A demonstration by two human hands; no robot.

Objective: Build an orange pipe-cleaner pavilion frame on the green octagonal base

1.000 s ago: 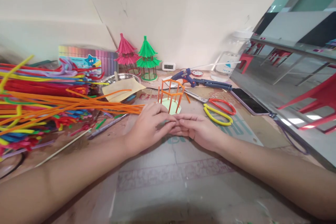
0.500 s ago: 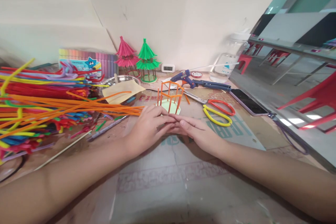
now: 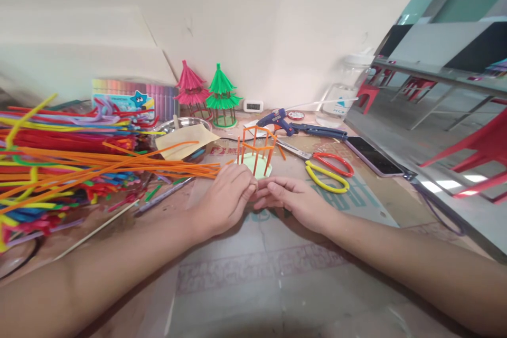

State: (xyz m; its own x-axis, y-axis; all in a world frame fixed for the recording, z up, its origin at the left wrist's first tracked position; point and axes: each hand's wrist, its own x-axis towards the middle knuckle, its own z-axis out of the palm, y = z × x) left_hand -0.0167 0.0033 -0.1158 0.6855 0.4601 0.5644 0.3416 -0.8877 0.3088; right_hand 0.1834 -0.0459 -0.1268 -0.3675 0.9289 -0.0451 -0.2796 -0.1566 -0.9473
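Note:
My left hand is closed, fingers curled and thumb pressed against them; what it holds, if anything, is hidden. My right hand has its fingers stretched toward the left one, its fingertips close to or touching the left knuckles. Nothing shows in its grasp. Just beyond both hands stands a small orange pipe-cleaner frame with upright posts, on a pale green round base. A bundle of orange pipe cleaners ends near my left hand. Scissors with red and yellow handles lie beyond my right hand.
Many coloured pipe cleaners are heaped at left. A pink pagoda and a green pagoda stand at the wall near a small clock. A blue glue gun, phone and clear bottle are at right.
My left fingers have curled into a tighter closed shape. My right fingers have drawn slightly apart from the left hand. The orange frame stays in its place.

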